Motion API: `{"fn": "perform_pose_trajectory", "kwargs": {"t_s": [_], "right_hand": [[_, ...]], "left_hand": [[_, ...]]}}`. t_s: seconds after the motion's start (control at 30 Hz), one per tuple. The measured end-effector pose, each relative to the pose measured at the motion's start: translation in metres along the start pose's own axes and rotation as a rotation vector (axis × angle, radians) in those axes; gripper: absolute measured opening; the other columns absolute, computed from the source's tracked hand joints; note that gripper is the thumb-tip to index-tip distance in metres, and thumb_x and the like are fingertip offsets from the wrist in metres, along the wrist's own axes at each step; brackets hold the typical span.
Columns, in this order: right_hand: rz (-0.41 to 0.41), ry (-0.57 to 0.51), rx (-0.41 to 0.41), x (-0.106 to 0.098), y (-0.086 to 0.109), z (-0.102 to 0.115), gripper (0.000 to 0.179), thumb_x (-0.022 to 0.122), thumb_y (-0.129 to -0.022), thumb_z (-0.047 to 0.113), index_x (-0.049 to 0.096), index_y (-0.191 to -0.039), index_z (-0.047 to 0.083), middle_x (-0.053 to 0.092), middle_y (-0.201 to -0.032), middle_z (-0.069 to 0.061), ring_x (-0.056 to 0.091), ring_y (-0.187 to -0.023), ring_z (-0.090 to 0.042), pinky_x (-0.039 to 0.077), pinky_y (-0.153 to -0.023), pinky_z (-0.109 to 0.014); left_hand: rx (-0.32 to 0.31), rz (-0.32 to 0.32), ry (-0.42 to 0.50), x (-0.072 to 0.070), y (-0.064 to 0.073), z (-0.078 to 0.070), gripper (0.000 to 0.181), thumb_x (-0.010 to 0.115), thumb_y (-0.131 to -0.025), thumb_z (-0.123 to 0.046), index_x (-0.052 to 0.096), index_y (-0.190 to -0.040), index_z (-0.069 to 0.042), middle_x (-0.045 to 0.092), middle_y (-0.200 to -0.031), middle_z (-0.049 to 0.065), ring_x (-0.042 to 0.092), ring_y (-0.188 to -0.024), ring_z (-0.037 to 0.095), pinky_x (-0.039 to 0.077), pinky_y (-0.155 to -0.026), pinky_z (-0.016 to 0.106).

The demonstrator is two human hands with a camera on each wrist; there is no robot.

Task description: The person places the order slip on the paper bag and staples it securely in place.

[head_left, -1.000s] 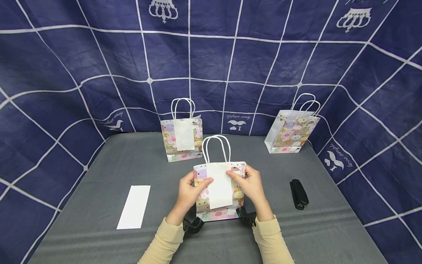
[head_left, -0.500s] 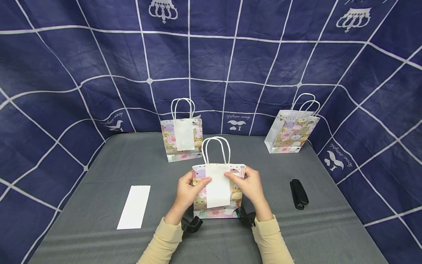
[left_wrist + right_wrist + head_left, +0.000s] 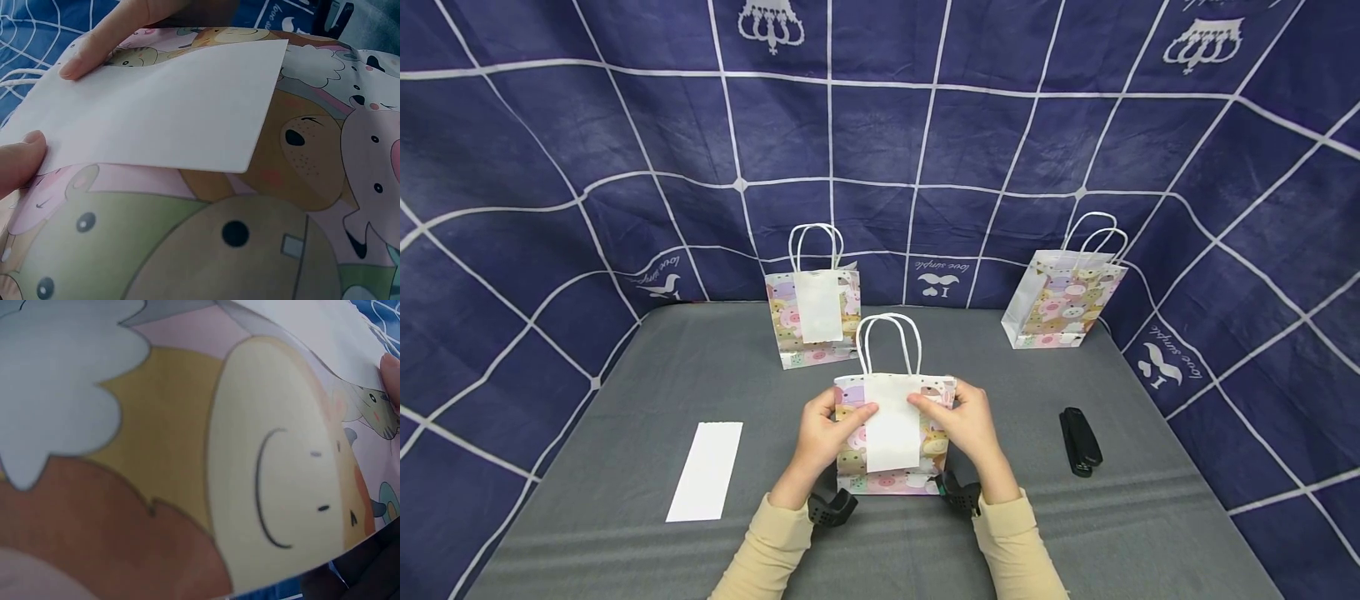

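Held bag edged left (stapler, loose paper well apart).

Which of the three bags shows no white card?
The back right bag: its patterned face is uncovered, whereas the back left bag and the held bag each bear a white card.

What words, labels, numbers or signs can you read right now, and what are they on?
"I" and "love simple", with a moustache sign: on the blue cloth, in several places.
"love": same cloth, left wrist view.
Lettering at the cloth's top right, head view: cut off, too small to read fully.
No readable text: held bag, its white card, back left bag, back right bag, loose white paper, black stapler.
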State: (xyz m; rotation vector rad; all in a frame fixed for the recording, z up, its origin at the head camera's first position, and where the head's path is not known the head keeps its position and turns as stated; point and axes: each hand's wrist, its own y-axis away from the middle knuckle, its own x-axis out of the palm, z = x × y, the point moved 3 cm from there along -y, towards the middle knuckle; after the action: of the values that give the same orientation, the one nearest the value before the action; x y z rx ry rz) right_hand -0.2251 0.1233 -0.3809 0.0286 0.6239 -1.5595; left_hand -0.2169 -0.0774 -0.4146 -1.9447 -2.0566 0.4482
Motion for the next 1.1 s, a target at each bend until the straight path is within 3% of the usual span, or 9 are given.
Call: {"fn": "perform_pose_trajectory", "kwargs": {"t_s": [0.17,0.33,0.5,0.63,0.73,0.97,1.1], "right_hand": [[0.035,0.015,-0.022,-0.005,0.0,0.001,0.019,0.082,-0.07,0.008,0.07,-0.082,0.001,0.068,-0.073,-0.007,0.056,-0.065,-0.007,0.048,-0.059,-0.029],[0.077,0.018,-0.101,-0.016,-0.001,-0.001,0.02,0.08,-0.069,0.001,0.067,-0.083,0.0,0.069,-0.079,-0.01,0.059,-0.075,-0.008,0.048,-0.071,-0.031],[0.052,-0.035,-0.161,-0.032,-0.004,-0.007,0.016,0.076,-0.071,-0.007,0.064,-0.081,-0.002,0.065,-0.078,-0.013,0.06,-0.077,-0.011,0.047,-0.074,-0.025],[0.029,-0.072,-0.175,-0.043,-0.005,-0.015,0.014,0.072,-0.074,-0.009,0.064,-0.083,-0.003,0.066,-0.08,-0.013,0.061,-0.077,-0.006,0.047,-0.076,-0.024],[0.004,-0.094,-0.157,-0.052,-0.006,-0.021,0.011,0.071,-0.077,-0.008,0.064,-0.085,-0.004,0.068,-0.082,-0.013,0.062,-0.078,-0.004,0.046,-0.079,-0.025],[-0.123,-0.036,-0.038,-0.077,-0.004,-0.035,0.008,0.069,-0.082,-0.003,0.065,-0.088,-0.005,0.065,-0.081,0.01,0.06,-0.079,0.0,0.045,-0.076,-0.02],[-0.174,-0.026,0.013,-0.09,-0.001,-0.043,0.013,0.069,-0.084,0.002,0.064,-0.09,-0.007,0.066,-0.08,0.006,0.059,-0.079,0.001,0.045,-0.072,-0.017]], "left_hand": [[0.01,0.005,0.001,0.0,0.0,0.0,0.023,0.076,-0.075,0.002,0.055,-0.065,0.002,0.059,-0.064,0.005,0.053,-0.056,0.004,0.046,-0.048,0.018],[0.015,0.008,0.003,0.0,-0.001,-0.001,0.025,0.076,-0.075,0.002,0.054,-0.065,0.002,0.059,-0.064,0.006,0.052,-0.056,0.004,0.045,-0.048,0.017],[0.012,0.003,-0.006,0.0,-0.001,0.0,0.032,0.076,-0.075,0.002,0.047,-0.061,0.002,0.053,-0.058,-0.001,0.048,-0.052,0.002,0.04,-0.045,0.015],[0.001,-0.006,-0.011,0.0,0.0,0.0,0.04,0.076,-0.075,0.002,0.041,-0.058,0.0,0.047,-0.055,-0.004,0.044,-0.051,0.001,0.036,-0.043,0.014],[-0.013,-0.011,0.002,0.0,0.0,0.001,0.036,0.076,-0.075,0.002,0.044,-0.059,0.0,0.052,-0.058,-0.003,0.047,-0.052,0.002,0.039,-0.045,0.015],[-0.004,-0.029,0.015,0.0,0.0,0.0,0.025,0.076,-0.074,0.004,0.053,-0.064,0.003,0.058,-0.062,0.002,0.051,-0.055,0.004,0.044,-0.047,0.017],[0.014,-0.04,0.022,0.0,0.0,0.001,0.025,0.076,-0.073,0.005,0.053,-0.064,0.004,0.058,-0.062,0.003,0.052,-0.055,0.004,0.044,-0.047,0.017]]}}
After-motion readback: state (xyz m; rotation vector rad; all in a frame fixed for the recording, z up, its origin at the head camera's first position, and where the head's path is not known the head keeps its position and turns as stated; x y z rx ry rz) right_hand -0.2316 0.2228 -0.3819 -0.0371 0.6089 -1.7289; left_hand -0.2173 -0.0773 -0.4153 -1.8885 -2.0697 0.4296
